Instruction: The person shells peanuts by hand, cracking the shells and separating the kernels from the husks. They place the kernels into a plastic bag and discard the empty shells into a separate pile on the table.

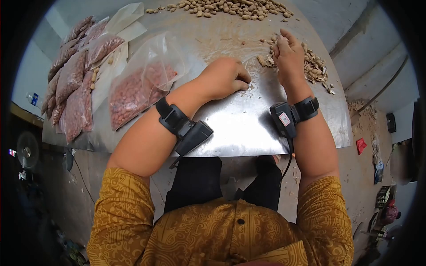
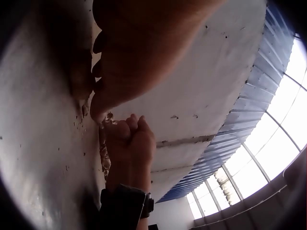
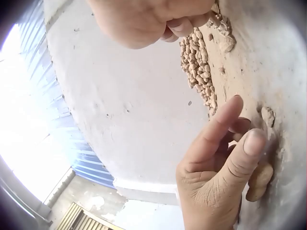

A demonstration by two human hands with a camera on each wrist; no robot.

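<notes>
In the head view my left hand (image 1: 224,79) is low over the shiny metal table, fingers bent downward. The right wrist view shows its thumb and forefinger apart, with an unshelled peanut (image 3: 259,183) right below the thumb. I cannot tell whether the hidden fingers hold it. Another peanut (image 3: 267,116) lies just past the fingertips. My right hand (image 1: 290,55) is raised beside a pile of cracked peanut shells (image 1: 315,66), its fingers loosely bent and nothing visible in them.
Unshelled peanuts (image 1: 235,8) are heaped along the far edge. An open clear bag (image 1: 142,88) of reddish peanut kernels stands left of my left forearm. Several filled bags (image 1: 71,71) are stacked farther left. A wall (image 1: 350,48) runs along the right side.
</notes>
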